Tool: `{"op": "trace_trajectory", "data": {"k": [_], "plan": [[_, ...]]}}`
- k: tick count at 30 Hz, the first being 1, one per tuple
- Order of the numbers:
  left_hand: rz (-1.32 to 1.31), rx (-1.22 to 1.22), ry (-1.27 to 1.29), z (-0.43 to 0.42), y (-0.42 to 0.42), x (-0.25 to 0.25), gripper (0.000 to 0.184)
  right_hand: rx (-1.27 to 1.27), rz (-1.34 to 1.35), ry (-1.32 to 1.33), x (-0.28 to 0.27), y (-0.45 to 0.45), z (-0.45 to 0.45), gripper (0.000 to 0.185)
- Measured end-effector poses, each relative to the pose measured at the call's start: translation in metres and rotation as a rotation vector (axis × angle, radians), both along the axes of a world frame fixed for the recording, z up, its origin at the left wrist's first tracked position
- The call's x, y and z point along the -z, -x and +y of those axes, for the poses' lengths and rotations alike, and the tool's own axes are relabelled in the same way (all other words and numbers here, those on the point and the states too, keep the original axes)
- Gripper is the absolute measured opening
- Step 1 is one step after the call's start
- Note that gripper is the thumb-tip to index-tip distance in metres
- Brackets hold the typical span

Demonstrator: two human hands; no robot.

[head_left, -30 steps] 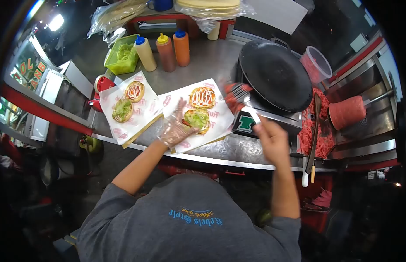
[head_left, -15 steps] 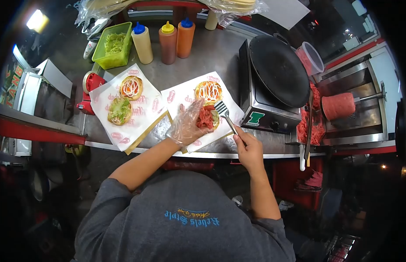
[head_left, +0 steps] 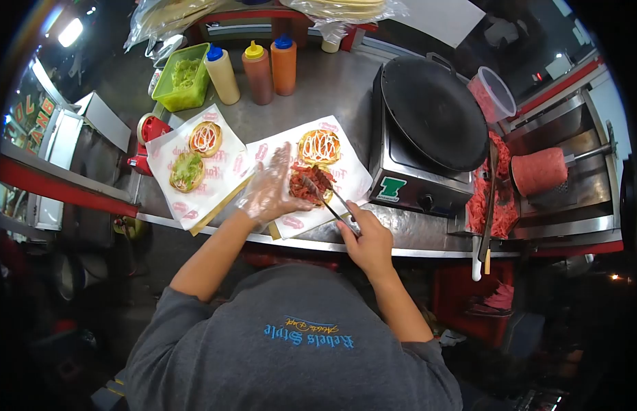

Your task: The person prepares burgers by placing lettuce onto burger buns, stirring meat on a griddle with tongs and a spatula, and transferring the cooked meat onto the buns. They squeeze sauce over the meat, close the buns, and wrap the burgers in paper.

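Note:
My left hand (head_left: 269,190), in a clear plastic glove, lies beside the lower bun half with its fingers spread and the thumb near the meat. My bare right hand (head_left: 366,236) grips metal tongs (head_left: 337,203), whose tips rest in the red shredded meat (head_left: 310,183) on that bun half. Above it on the same white paper (head_left: 352,179) is a bun half with red and white sauce (head_left: 319,147). A second paper (head_left: 219,175) to the left bears a sauced bun half (head_left: 205,139) and one with lettuce (head_left: 187,171).
A green lettuce tub (head_left: 181,97) and three sauce bottles (head_left: 257,75) stand at the back left. Right of the papers is a black round griddle (head_left: 435,113). Farther right are a tray of shredded meat (head_left: 504,209), a long knife (head_left: 491,185) and a meat cylinder (head_left: 539,171).
My right hand has come left from near the griddle, bringing meat onto the lower bun half with the tongs. The tongs' arms now show spread apart. My left hand remains beside the bun.

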State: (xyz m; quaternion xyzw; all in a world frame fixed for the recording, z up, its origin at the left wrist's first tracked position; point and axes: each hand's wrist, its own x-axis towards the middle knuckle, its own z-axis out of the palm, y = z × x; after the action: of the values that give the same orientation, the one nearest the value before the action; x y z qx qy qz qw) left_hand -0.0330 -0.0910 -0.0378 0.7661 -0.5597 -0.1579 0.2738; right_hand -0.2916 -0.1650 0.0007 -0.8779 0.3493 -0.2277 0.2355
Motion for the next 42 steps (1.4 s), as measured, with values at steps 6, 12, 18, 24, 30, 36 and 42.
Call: {"op": "trace_trajectory", "data": {"k": [6,12,18,24,30,36,42], "plan": [[0.009,-0.120,0.424,0.034,0.011,0.026,0.065,-0.023,-0.088,0.015,0.020,0.014,-0.014,0.045],[0.067,-0.118,0.287,0.031,0.003,0.033,0.038,0.007,-0.033,-0.116,0.022,0.019,-0.017,0.045],[-0.029,0.109,0.098,0.031,-0.020,0.037,0.028,0.056,-0.020,-0.169,0.020,0.019,-0.009,0.045],[-0.473,0.494,-0.147,0.050,-0.043,0.039,0.016,0.035,-0.248,-0.145,0.001,0.027,-0.016,0.048],[-0.026,0.480,-0.568,0.128,-0.047,-0.028,0.017,0.312,-0.627,-0.290,-0.027,0.113,-0.064,0.044],[-0.010,0.157,-0.749,0.120,-0.022,-0.085,0.033,0.624,-0.554,-0.104,-0.057,0.241,-0.219,0.044],[0.375,-0.014,-0.471,0.059,0.052,-0.110,0.044,0.431,0.247,0.090,-0.041,0.231,-0.313,0.038]]}}
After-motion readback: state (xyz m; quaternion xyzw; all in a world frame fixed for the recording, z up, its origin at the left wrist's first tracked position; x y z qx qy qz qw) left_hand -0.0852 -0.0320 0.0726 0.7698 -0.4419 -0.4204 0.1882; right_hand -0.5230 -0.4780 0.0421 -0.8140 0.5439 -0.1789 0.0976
